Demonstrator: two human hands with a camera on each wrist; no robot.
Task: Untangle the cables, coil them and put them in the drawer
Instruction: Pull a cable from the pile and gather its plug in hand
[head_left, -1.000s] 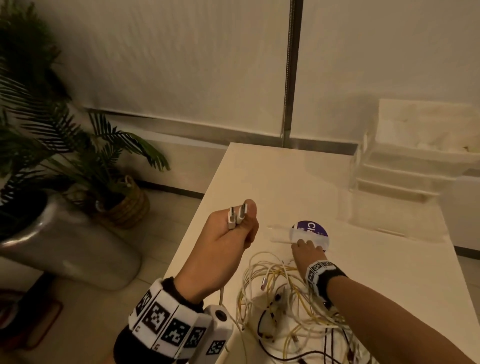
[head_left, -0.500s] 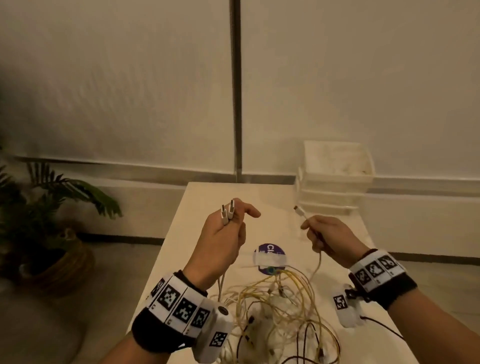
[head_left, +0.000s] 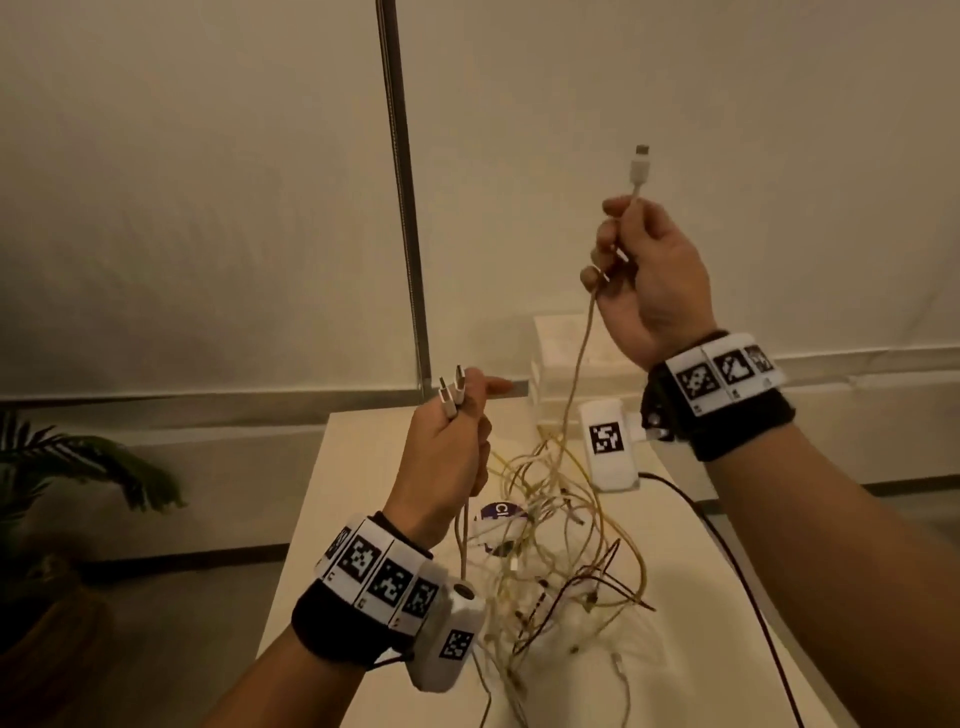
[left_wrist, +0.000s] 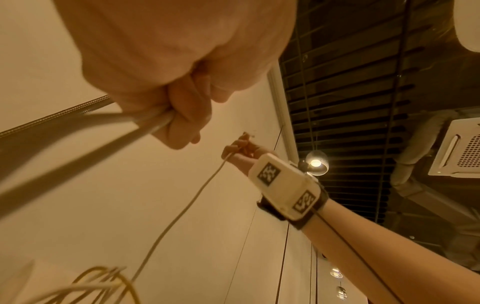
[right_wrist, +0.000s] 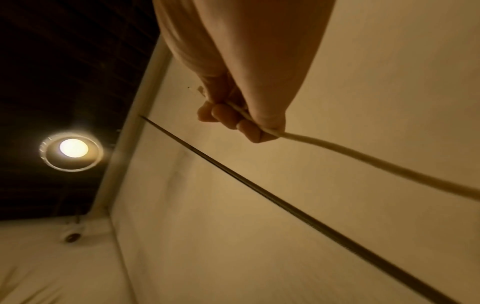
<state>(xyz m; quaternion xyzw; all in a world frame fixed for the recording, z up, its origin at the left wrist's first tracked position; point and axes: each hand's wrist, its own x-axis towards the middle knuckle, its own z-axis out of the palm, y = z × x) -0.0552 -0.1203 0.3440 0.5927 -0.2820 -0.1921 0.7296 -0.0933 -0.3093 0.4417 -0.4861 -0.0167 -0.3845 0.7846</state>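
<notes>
Both hands raised above the table (head_left: 691, 582). Right hand (head_left: 647, 280) is up high, fingers curled round a white cable (head_left: 584, 353) just below its plug (head_left: 640, 169), which sticks up above the fist. That cable drops from under the right hand down into the cable tangle (head_left: 561, 551). Left hand (head_left: 447, 452) is lower, fist closed on two cables (left_wrist: 155, 120), their two plugs (head_left: 451, 395) poking up beside the thumb; index finger points out toward the right hand. Tangle of white, yellow and dark cables lies on the table below and between the hands, partly lifted. White drawer unit (head_left: 558, 364) sits beyond the tangle, below the right hand; cannot tell whether a drawer is open. Round purple label (head_left: 498, 512) lies on the table just below the left hand. Potted plant (head_left: 62, 478) on the floor, far out past the left hand.
</notes>
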